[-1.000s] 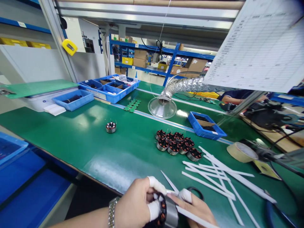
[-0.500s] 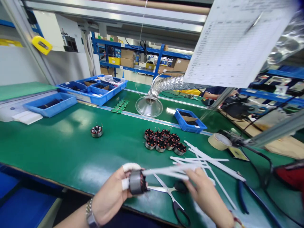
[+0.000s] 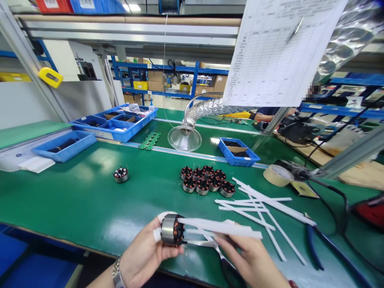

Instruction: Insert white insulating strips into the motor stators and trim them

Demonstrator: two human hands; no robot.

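My left hand (image 3: 147,250), with white wraps on its fingertips, grips a motor stator (image 3: 170,230), a metal ring with copper windings, turned sideways. White strips (image 3: 207,225) stick out of the stator's wound face to the right. My right hand (image 3: 249,254) has its fingers closed around these strips; its exact grip is partly hidden. Beneath that hand lie scissors (image 3: 223,256) with dark handles, blades spread toward the stator. Beyond the hands, several more stators (image 3: 202,186) stand grouped on the green bench. One stator with white pieces in it (image 3: 121,175) stands alone at the left.
Loose white strips (image 3: 255,208) and blue-handled pliers (image 3: 313,244) lie at the right, near a tape roll (image 3: 278,175). A fume funnel (image 3: 185,138), green circuit boards (image 3: 150,141) and blue bins (image 3: 238,152) line the back. A printed sheet (image 3: 279,52) hangs overhead. Another person's arm (image 3: 265,115) shows beyond.
My right hand has shifted slightly down and left, closer to the stator; the strips' free ends now show past its fingers. The left hand still grips the stator. The view has tilted up slightly.
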